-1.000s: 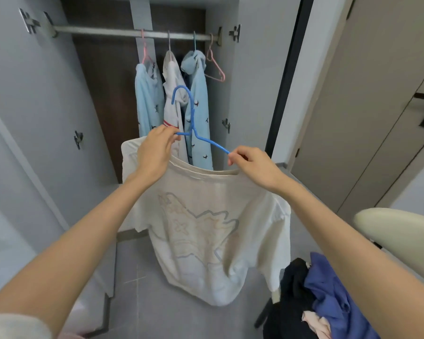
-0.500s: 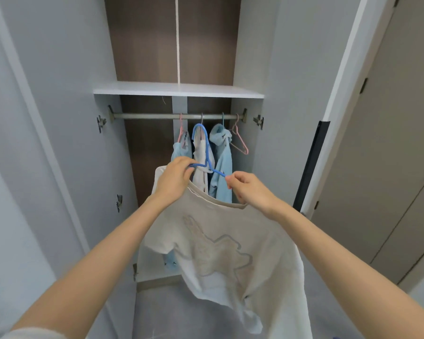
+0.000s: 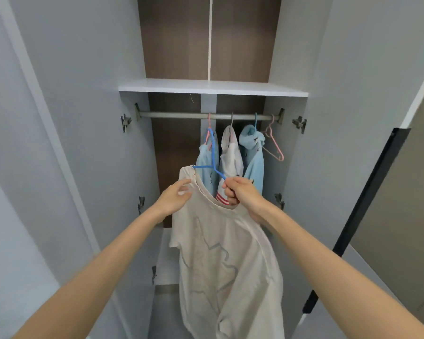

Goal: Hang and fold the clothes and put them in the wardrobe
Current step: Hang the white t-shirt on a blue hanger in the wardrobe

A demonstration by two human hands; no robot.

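Observation:
A cream T-shirt (image 3: 228, 260) with a faint printed outline hangs on a blue hanger (image 3: 212, 162) in front of the open wardrobe. My right hand (image 3: 240, 192) grips the hanger's right arm together with the shirt's collar. My left hand (image 3: 175, 199) touches the shirt's left shoulder, fingers loosely curled on the cloth. The hanger's hook points up toward the rail (image 3: 206, 115) and stays below it. On the rail hang a light blue garment (image 3: 206, 162), a white garment with red stripes (image 3: 230, 157) and a light blue hooded top (image 3: 253, 162).
An empty pink hanger (image 3: 273, 145) hangs at the rail's right end. A white shelf (image 3: 211, 87) lies above the rail. Both wardrobe doors (image 3: 71, 118) stand open at the sides. A dark-edged door (image 3: 367, 204) is at the right.
The view has tilted up from the floor and the clothes pile to the wardrobe. The shirt and hanger have risen toward the rail. My left hand has slid from the hanger onto the shirt's shoulder.

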